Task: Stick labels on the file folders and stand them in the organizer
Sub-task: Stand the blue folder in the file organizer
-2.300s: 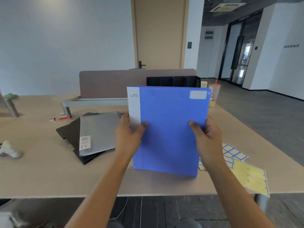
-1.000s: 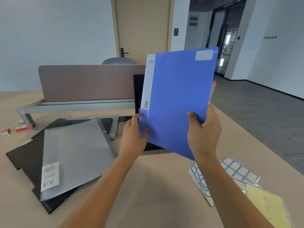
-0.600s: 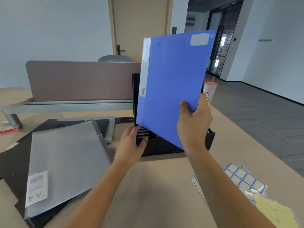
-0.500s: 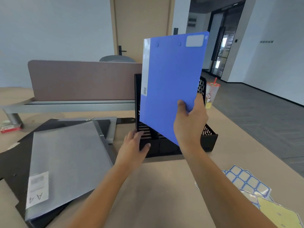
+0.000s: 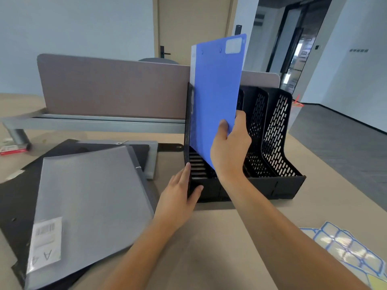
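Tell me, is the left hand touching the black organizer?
Touching. In the head view the left hand rests on the black organizer at its front left corner, thumb on the front wall, fingers along the side.

Soft, even daylight brightens the room, strongest through the glass doorway [image 5: 293, 59] at the far right. Faint shadows underlie both forearms. Wide-angle bending shows at the edges; slight motion blur.

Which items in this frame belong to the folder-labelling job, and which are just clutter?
Job:
blue folder, held by right hand
black organizer, steadied by left hand
grey folder
black folder
label sheets

Lying about:
red box
desk divider
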{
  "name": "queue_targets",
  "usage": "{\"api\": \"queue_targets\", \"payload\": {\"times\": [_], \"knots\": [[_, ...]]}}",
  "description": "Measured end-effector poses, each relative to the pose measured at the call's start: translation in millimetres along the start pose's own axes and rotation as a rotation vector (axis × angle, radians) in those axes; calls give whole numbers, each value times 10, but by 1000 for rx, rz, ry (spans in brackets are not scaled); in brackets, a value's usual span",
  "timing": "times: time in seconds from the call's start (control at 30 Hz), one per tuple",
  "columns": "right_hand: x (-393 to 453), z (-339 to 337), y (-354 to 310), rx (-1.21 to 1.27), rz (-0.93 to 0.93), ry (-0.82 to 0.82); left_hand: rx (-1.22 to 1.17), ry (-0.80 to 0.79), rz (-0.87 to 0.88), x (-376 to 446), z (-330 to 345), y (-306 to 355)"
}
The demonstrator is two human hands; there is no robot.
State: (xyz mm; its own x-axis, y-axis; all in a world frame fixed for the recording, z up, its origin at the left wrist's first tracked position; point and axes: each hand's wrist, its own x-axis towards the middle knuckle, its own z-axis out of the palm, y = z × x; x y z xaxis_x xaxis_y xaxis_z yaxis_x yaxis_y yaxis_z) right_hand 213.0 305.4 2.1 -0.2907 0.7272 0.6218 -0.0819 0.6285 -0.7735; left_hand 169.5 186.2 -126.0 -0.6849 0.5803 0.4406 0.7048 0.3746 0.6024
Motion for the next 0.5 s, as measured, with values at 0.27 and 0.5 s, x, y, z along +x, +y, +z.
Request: {"api": "queue_targets", "payload": {"times": [0.27,0.5], "knots": [[-43,103,4,27,-76,-127,-40,-5,-10,-5,37,-28],[-143,164,-78,23,-149,-186,-46,-4,-12,10,65,-75]]}}
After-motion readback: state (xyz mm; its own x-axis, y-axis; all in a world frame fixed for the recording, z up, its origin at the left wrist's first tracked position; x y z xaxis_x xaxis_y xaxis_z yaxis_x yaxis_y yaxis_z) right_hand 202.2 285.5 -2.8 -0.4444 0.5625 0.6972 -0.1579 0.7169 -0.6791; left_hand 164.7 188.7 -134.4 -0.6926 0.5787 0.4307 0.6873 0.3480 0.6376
